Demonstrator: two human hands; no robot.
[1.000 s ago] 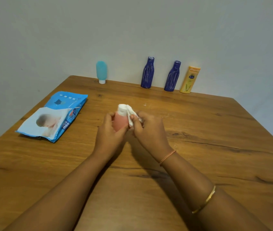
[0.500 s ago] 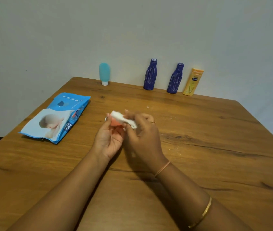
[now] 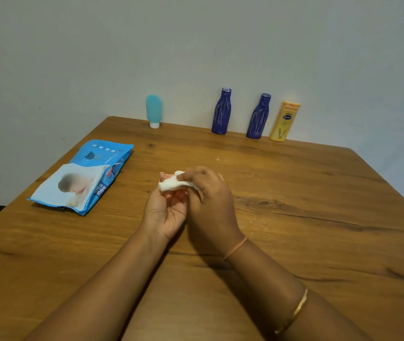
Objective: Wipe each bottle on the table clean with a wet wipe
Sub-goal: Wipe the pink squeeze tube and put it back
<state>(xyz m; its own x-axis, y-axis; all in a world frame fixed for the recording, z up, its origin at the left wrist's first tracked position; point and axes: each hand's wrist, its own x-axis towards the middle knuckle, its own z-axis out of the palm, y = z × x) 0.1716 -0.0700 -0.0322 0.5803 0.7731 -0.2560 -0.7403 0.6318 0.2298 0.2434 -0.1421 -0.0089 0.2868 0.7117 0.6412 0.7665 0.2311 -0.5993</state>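
Note:
My left hand [image 3: 165, 212] cups a small pink bottle [image 3: 169, 177] over the middle of the table; only slivers of pink show past the fingers. My right hand [image 3: 210, 205] pinches a white wet wipe [image 3: 171, 184] and presses it across the bottle. Along the far edge by the wall stand a teal squeeze bottle [image 3: 154, 110] on its white cap, two dark blue bottles [image 3: 221, 112] [image 3: 259, 116], and a yellow lotion bottle [image 3: 285, 121].
A blue wet-wipe pack [image 3: 85, 175] lies flat on the wooden table [image 3: 307, 193] to the left of my hands. The wall rises right behind the row of bottles. The table's left edge runs just past the pack.
The pink bottle went from upright, with the wipe over its cap, to lying in my left palm. My right hand has drawn the wipe across it.

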